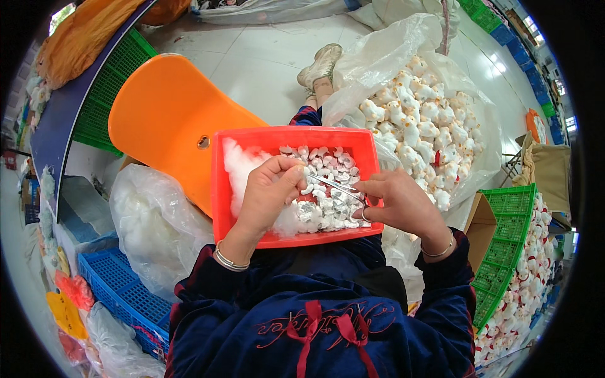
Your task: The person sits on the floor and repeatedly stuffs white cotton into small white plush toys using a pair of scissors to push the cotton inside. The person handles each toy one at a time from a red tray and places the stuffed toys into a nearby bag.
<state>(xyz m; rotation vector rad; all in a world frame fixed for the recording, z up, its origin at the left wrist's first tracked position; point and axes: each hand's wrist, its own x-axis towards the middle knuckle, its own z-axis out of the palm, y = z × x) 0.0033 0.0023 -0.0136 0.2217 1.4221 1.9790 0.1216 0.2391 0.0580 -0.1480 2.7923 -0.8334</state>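
Observation:
On my lap rests a red plastic tray (375, 151). White fluffy stuffing (236, 165) fills its left side, and many small white and grey fabric pieces (337, 211) lie in the middle and right. My left hand (268, 189) is above the tray, thumb and forefinger pinched on a small white piece (304, 173), mostly covered by the fingers. With fingers in its ring handles, my right hand (403, 200) holds metal forceps (333, 183). Their tips point left and meet the small piece at my left fingertips.
An orange chair (170, 120) stands left of the tray, beside a clear bag of stuffing (148, 214) and a blue crate (120, 277). To the right are a large plastic bag (394, 38) of small white plush toys (435, 126) and a green crate (504, 233).

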